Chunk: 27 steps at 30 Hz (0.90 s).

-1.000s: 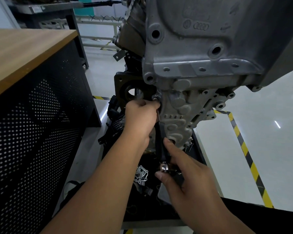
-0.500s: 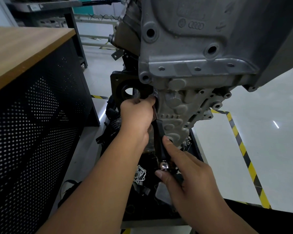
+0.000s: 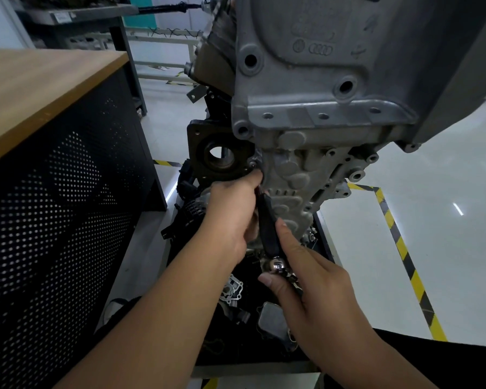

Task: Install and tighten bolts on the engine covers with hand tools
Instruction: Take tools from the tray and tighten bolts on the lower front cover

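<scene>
I am pinching the wrench point(image 3: 268, 228) handle low down with my right hand point(image 3: 317, 290), forefinger lying along it, thumb under its chrome end. My left hand point(image 3: 233, 217) is curling round the wrench head, thumb pressing near the bolt point(image 3: 253, 164) on the cover point(image 3: 295, 175). The handle is running up and away from me toward that bolt; my left hand is nearer it.
</scene>
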Each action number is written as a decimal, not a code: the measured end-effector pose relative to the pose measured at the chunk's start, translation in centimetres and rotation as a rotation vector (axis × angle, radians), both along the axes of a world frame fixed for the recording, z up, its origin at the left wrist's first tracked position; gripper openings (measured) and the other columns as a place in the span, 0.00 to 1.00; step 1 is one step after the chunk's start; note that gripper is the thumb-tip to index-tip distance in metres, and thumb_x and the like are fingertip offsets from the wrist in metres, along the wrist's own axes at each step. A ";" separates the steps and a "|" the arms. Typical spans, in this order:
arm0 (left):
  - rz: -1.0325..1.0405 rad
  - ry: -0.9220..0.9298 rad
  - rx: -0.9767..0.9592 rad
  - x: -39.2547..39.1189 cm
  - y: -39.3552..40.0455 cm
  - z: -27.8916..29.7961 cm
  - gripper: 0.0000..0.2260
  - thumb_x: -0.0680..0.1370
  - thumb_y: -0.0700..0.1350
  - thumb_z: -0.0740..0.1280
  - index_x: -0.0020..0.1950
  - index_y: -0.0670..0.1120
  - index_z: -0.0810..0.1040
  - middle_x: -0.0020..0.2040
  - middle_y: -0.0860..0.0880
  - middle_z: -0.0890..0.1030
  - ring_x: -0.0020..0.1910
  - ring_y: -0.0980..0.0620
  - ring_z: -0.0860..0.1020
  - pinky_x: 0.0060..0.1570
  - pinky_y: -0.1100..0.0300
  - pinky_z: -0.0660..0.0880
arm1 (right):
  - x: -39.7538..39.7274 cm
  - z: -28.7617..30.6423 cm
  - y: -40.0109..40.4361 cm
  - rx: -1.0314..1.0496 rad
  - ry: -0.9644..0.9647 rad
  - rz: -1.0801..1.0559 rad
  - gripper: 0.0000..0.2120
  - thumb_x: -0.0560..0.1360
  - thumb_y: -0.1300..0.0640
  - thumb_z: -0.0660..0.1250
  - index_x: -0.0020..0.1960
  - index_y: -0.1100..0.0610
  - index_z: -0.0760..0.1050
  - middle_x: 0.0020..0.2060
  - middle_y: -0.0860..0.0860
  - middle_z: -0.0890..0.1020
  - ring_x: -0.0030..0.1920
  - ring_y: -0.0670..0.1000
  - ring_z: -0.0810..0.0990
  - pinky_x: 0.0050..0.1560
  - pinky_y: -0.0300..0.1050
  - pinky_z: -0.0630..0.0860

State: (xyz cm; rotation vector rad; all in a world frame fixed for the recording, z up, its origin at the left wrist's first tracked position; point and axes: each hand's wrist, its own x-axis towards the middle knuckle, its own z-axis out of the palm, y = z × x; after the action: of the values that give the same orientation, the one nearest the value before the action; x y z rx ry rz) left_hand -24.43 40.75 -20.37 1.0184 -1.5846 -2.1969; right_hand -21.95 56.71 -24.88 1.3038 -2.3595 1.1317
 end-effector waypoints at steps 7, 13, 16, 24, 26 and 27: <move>-0.171 0.087 0.017 2.2 1.4 -1.5 0.20 0.80 0.62 0.66 0.57 0.46 0.82 0.50 0.45 0.87 0.47 0.46 0.87 0.55 0.46 0.82 | 0.8 0.8 -0.6 -0.045 0.011 -0.026 0.31 0.80 0.50 0.63 0.79 0.63 0.63 0.52 0.53 0.85 0.51 0.33 0.70 0.55 0.16 0.61; -0.154 0.094 0.072 2.1 1.6 -0.7 0.21 0.81 0.61 0.66 0.63 0.46 0.80 0.49 0.45 0.88 0.44 0.45 0.87 0.39 0.56 0.81 | -0.6 1.3 0.0 -0.008 0.251 -0.103 0.28 0.71 0.65 0.73 0.70 0.67 0.75 0.42 0.55 0.84 0.39 0.54 0.79 0.41 0.48 0.79; -0.160 0.093 0.011 1.8 2.0 -0.7 0.25 0.76 0.65 0.66 0.63 0.48 0.79 0.53 0.42 0.87 0.53 0.39 0.86 0.57 0.41 0.81 | -2.1 2.3 1.4 -0.012 0.427 -0.258 0.23 0.67 0.70 0.69 0.60 0.59 0.84 0.43 0.51 0.85 0.43 0.59 0.80 0.45 0.56 0.74; -0.141 0.142 -0.121 1.4 2.4 -1.7 0.13 0.81 0.58 0.66 0.45 0.53 0.85 0.43 0.49 0.87 0.46 0.47 0.86 0.52 0.47 0.82 | -1.1 0.2 0.6 0.026 -0.166 -0.215 0.07 0.76 0.60 0.72 0.39 0.57 0.80 0.30 0.48 0.80 0.30 0.48 0.76 0.33 0.34 0.67; -0.137 0.141 -0.203 1.5 2.2 -2.1 0.17 0.82 0.57 0.66 0.37 0.52 0.84 0.39 0.51 0.86 0.42 0.50 0.86 0.51 0.46 0.82 | -1.1 -0.3 0.5 0.057 -0.270 -0.182 0.11 0.76 0.62 0.73 0.35 0.58 0.78 0.27 0.48 0.77 0.29 0.49 0.75 0.32 0.32 0.68; -0.134 0.142 -0.222 1.6 2.2 -2.1 0.18 0.82 0.58 0.65 0.36 0.54 0.84 0.36 0.54 0.85 0.39 0.54 0.85 0.49 0.48 0.82 | -1.4 -0.1 0.7 0.087 -0.169 -0.220 0.09 0.74 0.63 0.71 0.35 0.58 0.78 0.28 0.48 0.78 0.31 0.48 0.75 0.39 0.35 0.74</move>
State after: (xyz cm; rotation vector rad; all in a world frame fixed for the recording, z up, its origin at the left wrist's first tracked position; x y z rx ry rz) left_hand -22.88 42.91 -22.47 0.6955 -1.8266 -2.0640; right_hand -23.30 57.44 -24.95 0.9765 -2.6232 1.1222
